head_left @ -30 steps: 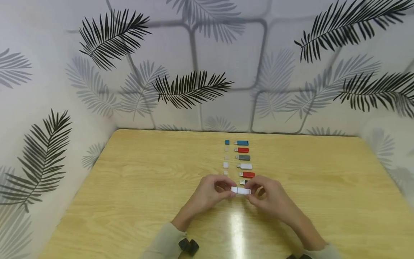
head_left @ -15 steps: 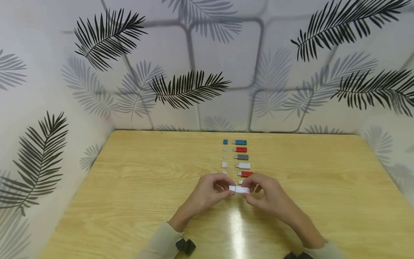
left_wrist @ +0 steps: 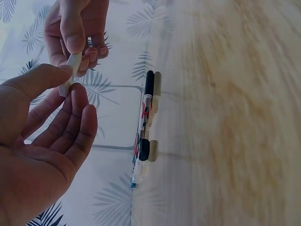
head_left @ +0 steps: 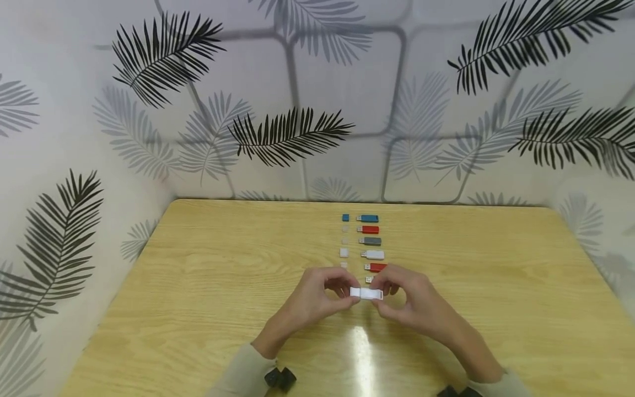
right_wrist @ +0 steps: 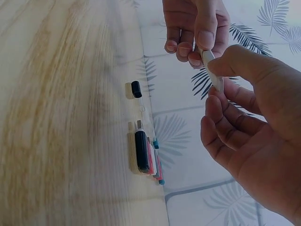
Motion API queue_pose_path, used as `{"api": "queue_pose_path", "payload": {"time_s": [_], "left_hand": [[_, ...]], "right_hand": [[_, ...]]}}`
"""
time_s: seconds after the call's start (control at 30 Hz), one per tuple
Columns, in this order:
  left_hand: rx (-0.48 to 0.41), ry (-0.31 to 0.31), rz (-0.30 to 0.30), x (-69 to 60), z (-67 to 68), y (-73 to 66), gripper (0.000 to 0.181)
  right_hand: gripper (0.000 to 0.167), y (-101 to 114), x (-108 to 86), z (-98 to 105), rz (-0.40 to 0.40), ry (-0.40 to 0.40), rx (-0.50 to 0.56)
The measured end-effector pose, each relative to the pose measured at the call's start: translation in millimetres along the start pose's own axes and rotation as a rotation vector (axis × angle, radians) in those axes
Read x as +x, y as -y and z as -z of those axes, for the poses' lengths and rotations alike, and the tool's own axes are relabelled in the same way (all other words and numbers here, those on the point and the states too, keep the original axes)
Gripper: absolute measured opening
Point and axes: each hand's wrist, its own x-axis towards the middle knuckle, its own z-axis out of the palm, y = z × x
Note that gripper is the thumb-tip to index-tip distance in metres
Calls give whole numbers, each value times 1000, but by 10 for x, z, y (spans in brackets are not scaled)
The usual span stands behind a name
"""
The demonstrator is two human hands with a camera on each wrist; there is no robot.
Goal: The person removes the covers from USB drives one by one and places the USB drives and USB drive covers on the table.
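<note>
A white USB stick (head_left: 370,294) with its white cap (head_left: 355,291) at the left end is held level above the table between both hands. My left hand (head_left: 317,293) pinches the cap end between thumb and fingers. With thumb and fingertips, my right hand (head_left: 409,300) grips the body. A thin seam shows where cap and body meet; whether they are fully pressed together I cannot tell. Beyond the hands lies a black USB stick (right_wrist: 141,150), mostly hidden in the head view, with a black cap (right_wrist: 136,89) apart from it.
Uncapped USB sticks lie in a column: blue (head_left: 369,218), red (head_left: 370,229), grey (head_left: 372,241), white (head_left: 374,255) and a second red one (head_left: 375,267). To their left runs a column of caps, with a blue cap (head_left: 345,218) farthest back. A patterned wall borders the wooden table (head_left: 223,264).
The head view has shifted slightly. Both hands keep hold of the white USB stick in nearly the same place, and the column of sticks lies unchanged.
</note>
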Motion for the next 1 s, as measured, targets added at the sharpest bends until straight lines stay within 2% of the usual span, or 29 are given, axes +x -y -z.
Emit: {"api": "queue_pose_path", "payload": {"time_s": [0.33, 1.0], "left_hand": [[-20, -32, -57, -27, 36, 3, 15], [-30, -36, -60, -29, 65, -62, 17]], "right_hand": [[34, -1, 9, 0, 73, -20, 40], [33, 57, 20, 40, 62, -19, 25]]}}
